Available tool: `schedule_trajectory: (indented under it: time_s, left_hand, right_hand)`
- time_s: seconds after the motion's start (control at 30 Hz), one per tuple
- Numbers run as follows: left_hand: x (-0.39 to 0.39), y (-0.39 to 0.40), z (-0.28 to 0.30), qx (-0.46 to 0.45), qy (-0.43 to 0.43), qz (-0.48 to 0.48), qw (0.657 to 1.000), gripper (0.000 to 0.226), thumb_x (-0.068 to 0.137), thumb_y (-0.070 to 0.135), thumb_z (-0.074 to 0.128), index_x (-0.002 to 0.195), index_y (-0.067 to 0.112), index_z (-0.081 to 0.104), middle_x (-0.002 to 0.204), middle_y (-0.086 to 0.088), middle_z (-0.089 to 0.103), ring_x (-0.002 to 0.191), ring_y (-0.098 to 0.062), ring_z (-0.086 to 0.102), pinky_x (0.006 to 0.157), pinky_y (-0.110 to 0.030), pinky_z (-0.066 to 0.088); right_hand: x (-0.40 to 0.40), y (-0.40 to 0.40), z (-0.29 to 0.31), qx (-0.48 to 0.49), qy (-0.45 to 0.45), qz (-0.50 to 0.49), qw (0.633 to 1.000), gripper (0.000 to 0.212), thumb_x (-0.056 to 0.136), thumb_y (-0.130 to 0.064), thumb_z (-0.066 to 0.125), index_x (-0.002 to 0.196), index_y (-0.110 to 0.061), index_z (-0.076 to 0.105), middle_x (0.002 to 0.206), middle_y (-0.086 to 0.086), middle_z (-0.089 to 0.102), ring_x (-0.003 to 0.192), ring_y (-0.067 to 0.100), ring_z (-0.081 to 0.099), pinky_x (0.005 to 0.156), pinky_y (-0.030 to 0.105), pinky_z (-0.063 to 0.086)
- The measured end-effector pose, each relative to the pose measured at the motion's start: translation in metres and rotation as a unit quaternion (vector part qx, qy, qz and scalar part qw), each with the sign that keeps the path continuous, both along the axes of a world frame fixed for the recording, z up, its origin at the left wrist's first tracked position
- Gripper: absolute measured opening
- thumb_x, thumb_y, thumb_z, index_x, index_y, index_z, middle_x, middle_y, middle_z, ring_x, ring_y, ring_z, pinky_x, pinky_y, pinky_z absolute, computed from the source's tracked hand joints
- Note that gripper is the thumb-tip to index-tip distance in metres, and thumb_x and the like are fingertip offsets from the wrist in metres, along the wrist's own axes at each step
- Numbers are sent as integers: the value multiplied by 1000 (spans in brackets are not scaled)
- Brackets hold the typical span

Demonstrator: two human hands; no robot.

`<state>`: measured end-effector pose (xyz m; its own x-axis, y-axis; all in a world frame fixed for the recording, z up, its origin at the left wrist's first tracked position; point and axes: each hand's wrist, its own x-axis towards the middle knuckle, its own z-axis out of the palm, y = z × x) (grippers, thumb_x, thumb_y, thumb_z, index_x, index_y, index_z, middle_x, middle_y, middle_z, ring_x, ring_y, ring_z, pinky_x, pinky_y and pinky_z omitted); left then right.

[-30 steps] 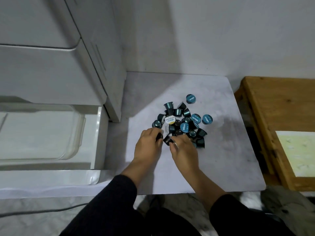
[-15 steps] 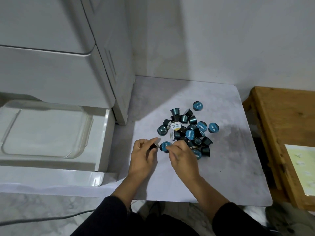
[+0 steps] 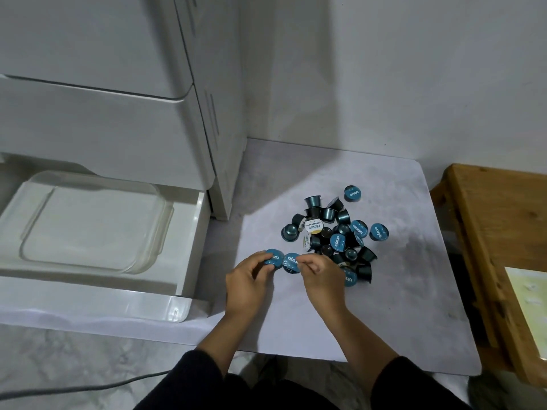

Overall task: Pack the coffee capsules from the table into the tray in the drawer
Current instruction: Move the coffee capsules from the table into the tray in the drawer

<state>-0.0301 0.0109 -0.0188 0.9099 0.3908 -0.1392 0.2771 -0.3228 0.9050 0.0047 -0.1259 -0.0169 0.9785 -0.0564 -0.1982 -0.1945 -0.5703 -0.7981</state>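
A heap of dark coffee capsules point(image 3: 334, 232) with blue foil lids lies on the pale grey table point(image 3: 399, 306); one white-lidded capsule point(image 3: 313, 227) sits among them. My left hand point(image 3: 247, 281) pinches a blue-lidded capsule point(image 3: 273, 257), lid up. Beside it, my right hand point(image 3: 319, 276) pinches another blue-lidded capsule point(image 3: 291, 262). Both hands hover at the heap's near left edge. A clear plastic tray point(image 3: 88, 223) sits in the open white drawer point(image 3: 189, 247) at the left; nothing shows inside the tray.
A white drawer cabinet point(image 3: 118, 99) stands above the open drawer, against the grey wall. A wooden table point(image 3: 497, 232) with a pale sheet stands at the right. A cable point(image 3: 74, 389) runs across the marbled floor at the bottom left.
Each hand has lifted its capsule off the heap and turned the blue lid up. The hands drew back slightly toward me and the view shifted left toward the drawer.
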Motion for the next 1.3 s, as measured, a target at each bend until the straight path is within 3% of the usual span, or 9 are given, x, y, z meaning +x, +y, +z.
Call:
schedule_trajectory:
  time_s: [0.13,0.27,0.4,0.5,0.63,0.87,1.0,1.17,1.3]
  left_hand:
    - [4,-4,13,-42,16,48,998,22,85,5,62,100,17,73,95,10,68,80,7,59,73,10,36]
    - [9,-6,28,-71,9,69,995,23,88,11,59,98,27,72,93,12,70,83,2,62,74,4,42]
    - [14,-9,59,-112,-41,71,990,28,88,9,59,94,33,72,92,18,70,91,2,65,85,-14,50]
    - [17,-2,88,-118,-72,57,989,32,88,10,58,88,39,71,93,13,72,90,-1,67,84,-17,50]
    - [16,29,133,-107,-98,3,989,32,88,8,58,86,38,71,87,16,72,78,9,66,72,-3,46]
    - [0,119,192,-42,-89,-87,991,27,87,9,60,90,34,71,85,20,71,79,7,67,69,-5,49]
    - [-5,183,210,8,-59,-140,988,22,85,12,63,90,32,72,76,23,71,78,5,68,64,-4,48]
    - [-6,285,205,48,-17,-191,980,21,79,10,70,86,30,76,87,8,76,84,-8,71,81,-23,55]
    - [-1,375,189,92,34,-234,967,25,79,11,71,81,35,76,82,12,76,80,-5,71,78,-16,54]
  right_hand:
    - [5,-1,5,20,9,-1,1000,16,84,-6,60,90,-12,73,90,4,73,84,17,67,81,32,54]
    - [14,-8,28,39,-21,-2,999,18,83,1,60,92,-7,73,85,10,74,59,-1,61,59,11,48]
    - [29,-16,80,140,1,-34,990,19,86,2,57,91,-7,73,74,10,69,54,20,57,55,22,53]
    - [38,-19,120,154,-2,-8,988,28,85,-1,59,78,-25,71,78,0,70,68,17,62,64,21,52]
    - [42,-9,158,165,0,42,985,27,83,-2,61,74,-25,73,82,2,73,72,13,63,72,23,52]
    - [32,49,204,178,-1,138,974,27,83,2,60,76,-21,72,78,0,71,69,14,61,58,7,49]
    - [20,104,211,180,9,186,966,30,83,2,60,73,-24,72,77,-2,71,68,9,63,65,11,52]
    - [6,189,199,154,33,225,962,31,82,2,61,72,-25,73,76,-1,72,64,4,64,66,12,51]
    - [2,267,181,102,60,239,964,21,84,-7,63,80,-25,74,86,-4,73,73,5,66,68,13,50]
